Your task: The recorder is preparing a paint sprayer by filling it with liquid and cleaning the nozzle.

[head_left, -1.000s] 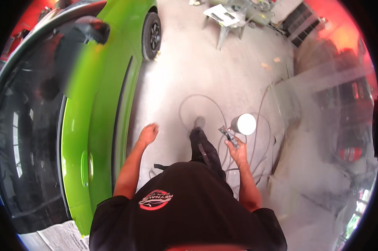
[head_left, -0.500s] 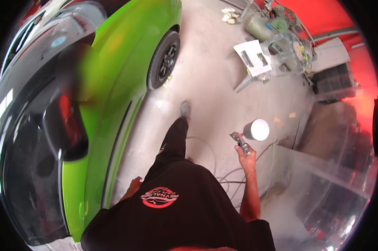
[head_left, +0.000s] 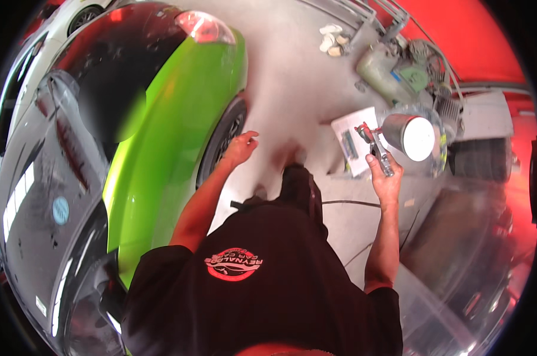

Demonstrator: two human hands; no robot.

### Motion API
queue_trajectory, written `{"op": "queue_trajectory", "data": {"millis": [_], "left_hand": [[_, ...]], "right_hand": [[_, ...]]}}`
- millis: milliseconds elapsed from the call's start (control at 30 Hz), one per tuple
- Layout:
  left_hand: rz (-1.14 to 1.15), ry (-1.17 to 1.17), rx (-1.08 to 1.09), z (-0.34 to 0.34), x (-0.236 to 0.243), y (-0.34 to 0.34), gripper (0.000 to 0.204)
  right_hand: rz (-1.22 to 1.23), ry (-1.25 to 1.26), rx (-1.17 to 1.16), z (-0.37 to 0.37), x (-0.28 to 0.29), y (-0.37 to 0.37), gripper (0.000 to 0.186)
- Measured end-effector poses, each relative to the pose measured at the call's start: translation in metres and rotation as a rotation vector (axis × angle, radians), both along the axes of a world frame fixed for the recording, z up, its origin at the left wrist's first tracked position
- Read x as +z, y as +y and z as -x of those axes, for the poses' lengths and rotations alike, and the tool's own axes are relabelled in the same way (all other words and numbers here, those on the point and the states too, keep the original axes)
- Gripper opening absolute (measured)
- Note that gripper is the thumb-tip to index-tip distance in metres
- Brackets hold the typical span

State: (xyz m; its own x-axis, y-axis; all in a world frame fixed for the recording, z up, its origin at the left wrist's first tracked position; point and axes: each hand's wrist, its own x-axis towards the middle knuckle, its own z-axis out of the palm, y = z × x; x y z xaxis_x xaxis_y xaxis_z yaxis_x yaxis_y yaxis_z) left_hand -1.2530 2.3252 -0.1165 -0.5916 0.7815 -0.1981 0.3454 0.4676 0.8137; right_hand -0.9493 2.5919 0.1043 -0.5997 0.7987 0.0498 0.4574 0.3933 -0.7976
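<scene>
The spray gun (head_left: 376,147) has moved up the view. Right hand (head_left: 387,181) holds it; left hand (head_left: 240,148) curls loosely. Likely carrying; next, keep steady.

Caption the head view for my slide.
Beside a glossy green car, the right hand holds a silver metal spray gun with a round white-topped cup.

Spray gun (head_left: 377,149): silvery metal, slim, held in the right grip (head_left: 387,180), tilted head-first toward eleven o'clock.
Cup (head_left: 418,138): grey-sided cylinder, white round end facing the camera, near the gun's head at three o'clock.
</scene>
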Motion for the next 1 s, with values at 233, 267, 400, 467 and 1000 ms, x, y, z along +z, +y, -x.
{"op": "queue_trajectory", "data": {"millis": [233,267,400,467,1000], "left_hand": [[0.032,-0.015,0.089,0.103,0.005,0.19,0.033],[0.058,-0.018,0.089,0.122,0.006,0.204,0.033],[0.079,-0.185,0.344,0.154,0.018,0.252,0.037],[0.046,-0.261,0.424,0.184,0.023,0.278,0.037],[-0.098,-0.408,0.613,0.585,0.039,0.498,0.042]], "right_hand": [[-0.067,0.179,0.027,0.209,-0.004,0.236,0.03],[-0.025,0.198,-0.017,0.238,-0.003,0.267,0.03],[-0.012,0.177,-0.03,0.334,0.023,0.377,0.033],[-0.009,0.224,-0.032,0.386,0.032,0.426,0.035],[-0.327,0.252,-0.25,0.834,0.145,0.806,0.048]]}}
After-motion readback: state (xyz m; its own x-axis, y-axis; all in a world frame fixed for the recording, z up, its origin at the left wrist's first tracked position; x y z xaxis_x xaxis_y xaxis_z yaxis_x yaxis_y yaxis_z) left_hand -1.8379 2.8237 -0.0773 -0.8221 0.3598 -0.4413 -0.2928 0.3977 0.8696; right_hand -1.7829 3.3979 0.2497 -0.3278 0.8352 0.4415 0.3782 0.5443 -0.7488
